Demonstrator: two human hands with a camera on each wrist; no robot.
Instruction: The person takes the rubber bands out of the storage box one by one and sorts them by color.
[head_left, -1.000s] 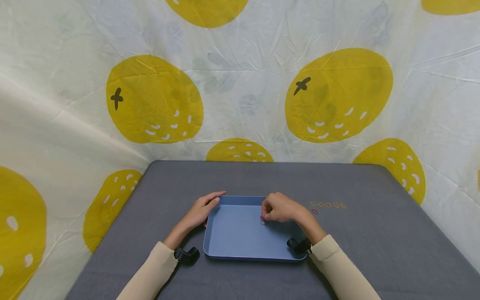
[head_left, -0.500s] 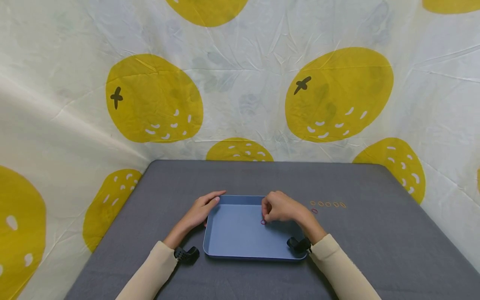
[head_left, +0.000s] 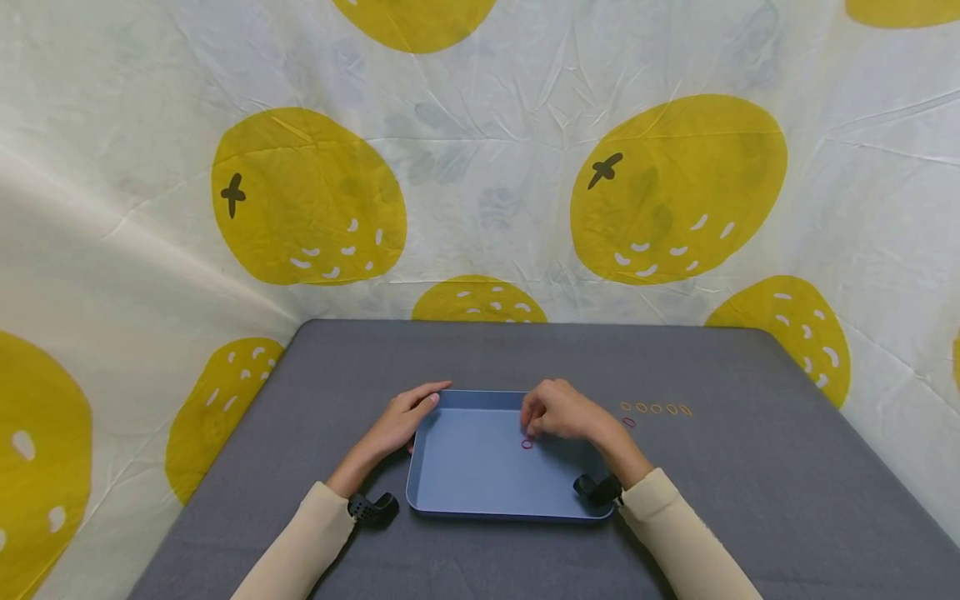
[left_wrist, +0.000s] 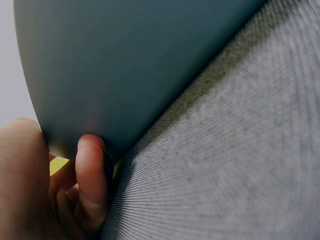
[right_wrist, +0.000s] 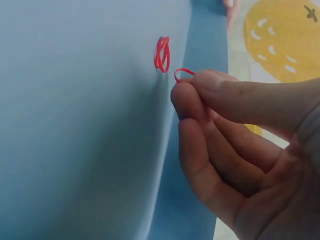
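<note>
Near the centre of the head view, the right hand (head_left: pixel 558 414) hovers over the blue tray (head_left: pixel 465 483), thumb and forefinger pinched together on a small red rubber band (right_wrist: pixel 183 73). Another red band (head_left: pixel 527 444) lies on the tray floor just below the fingertips. The left hand (head_left: pixel 405 421) rests with relaxed fingers against the tray's upper left corner. More bands (head_left: pixel 656 409) sit in a row on the grey table (head_left: pixel 750 500), right of the tray. The pinch covers only a sliver of the thin loop, so it could slip or spring away.
</note>
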